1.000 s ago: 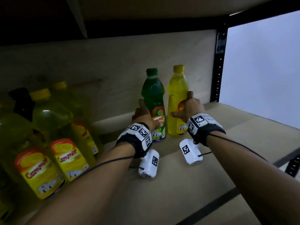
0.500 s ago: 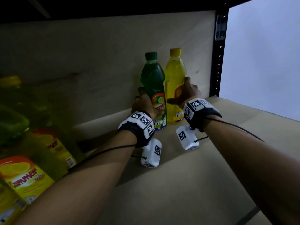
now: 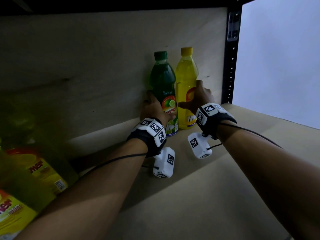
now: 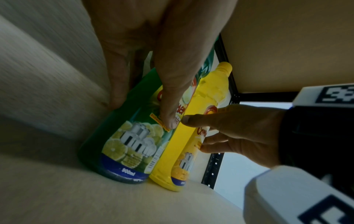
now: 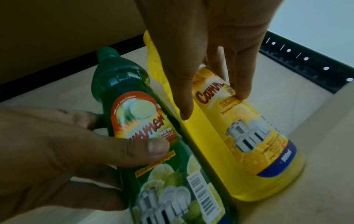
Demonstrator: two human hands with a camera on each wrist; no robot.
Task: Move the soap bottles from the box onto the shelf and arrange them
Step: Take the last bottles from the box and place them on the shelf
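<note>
Left wrist view gives me what the head view hides: my left hand [image 4: 153, 50] wraps the green bottle [image 4: 122, 145], thumb pressed on its label. My right hand [image 5: 212, 45] clasps the yellow bottle [image 5: 254, 148]. Both stand upright, touching, on the shelf [image 3: 216, 196] against its wooden back panel [image 3: 86, 66]. Left of them, larger yellow bottles [image 3: 15, 210]; right, a black post [image 3: 231, 66] and pale wall [image 3: 280, 58].

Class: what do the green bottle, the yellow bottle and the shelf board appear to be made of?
Green bottle: probably clear glossy plastic, since liquid shows through.
Yellow bottle: likewise, with a printed glossy label.
Shelf board: seemingly matt wood or chipboard, pale with faint grain.
</note>
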